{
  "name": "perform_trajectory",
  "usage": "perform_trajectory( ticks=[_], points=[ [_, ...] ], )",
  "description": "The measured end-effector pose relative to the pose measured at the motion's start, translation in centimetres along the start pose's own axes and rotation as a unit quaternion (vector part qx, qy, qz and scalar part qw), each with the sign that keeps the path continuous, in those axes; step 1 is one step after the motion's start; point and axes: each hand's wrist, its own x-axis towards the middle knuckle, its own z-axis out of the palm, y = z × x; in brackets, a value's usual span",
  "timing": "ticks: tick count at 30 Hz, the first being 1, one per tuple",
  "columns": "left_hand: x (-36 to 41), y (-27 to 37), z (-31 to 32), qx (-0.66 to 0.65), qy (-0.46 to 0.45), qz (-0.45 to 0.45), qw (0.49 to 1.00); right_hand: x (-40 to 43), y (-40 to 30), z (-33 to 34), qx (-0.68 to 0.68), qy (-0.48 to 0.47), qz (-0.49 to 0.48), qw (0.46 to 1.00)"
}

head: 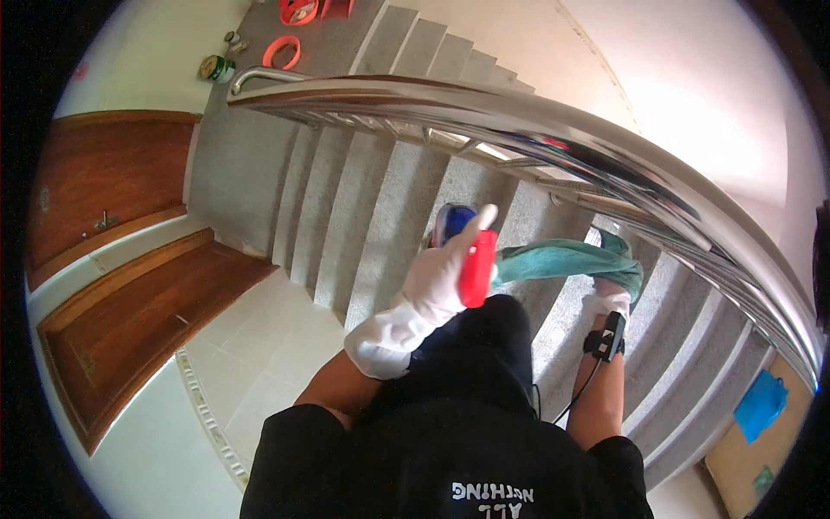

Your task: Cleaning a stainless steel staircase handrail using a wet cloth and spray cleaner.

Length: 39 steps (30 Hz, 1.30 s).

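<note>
My left hand (444, 272), in a white glove, grips a spray bottle with a red trigger head (477, 269) and a blue part (456, 220) beyond the fingers. My right hand (611, 293), gloved in white with a black device strapped at the wrist, holds a green cloth (557, 259). The cloth stretches leftward from that hand towards the red spray head; whether its far end touches the left hand is hidden. Both hands are over the grey stairs, below the polished metal handrail (467, 94) in the picture.
Grey stone steps (369, 201) descend beside metal balusters (713, 279). Wooden doors (117, 188) line the left wall. At the top lie a pink-red ring (283, 52), a red basket (299, 10) and a green-labelled jar (216, 68). A blue plastic piece (760, 407) is at the lower right.
</note>
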Motion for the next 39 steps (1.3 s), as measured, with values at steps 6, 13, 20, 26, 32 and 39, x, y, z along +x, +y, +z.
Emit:
perform_trajectory(
  ticks=[6, 13, 20, 26, 32, 39],
  points=[
    [-0.6, -5.0, 0.8, -0.181, 0.035, -0.070, 0.980, -2.1, -6.5, 2.8, -0.146, 0.005, 0.142, 0.979],
    [-0.8, -2.4, 2.8, -0.188, -0.053, -0.063, 0.979, -10.8, -4.5, -2.2, 0.095, 0.140, 0.275, 0.946],
    [-2.7, 2.2, 9.4, -0.244, -0.205, -0.016, 0.948, -24.8, 3.0, -6.3, -0.144, 0.260, 0.373, 0.879],
    [-4.2, 2.1, 15.0, -0.177, -0.297, 0.046, 0.937, -34.3, 6.4, -7.4, -0.183, 0.155, 0.691, 0.682],
    [0.8, 1.8, 19.3, -0.191, -0.336, 0.065, 0.920, -38.1, 9.4, -5.3, -0.153, 0.224, 0.712, 0.648],
    [-0.2, 0.1, 19.9, 0.072, -0.276, 0.325, 0.902, -37.6, 9.4, -0.3, -0.072, 0.304, 0.657, 0.686]
  ],
)
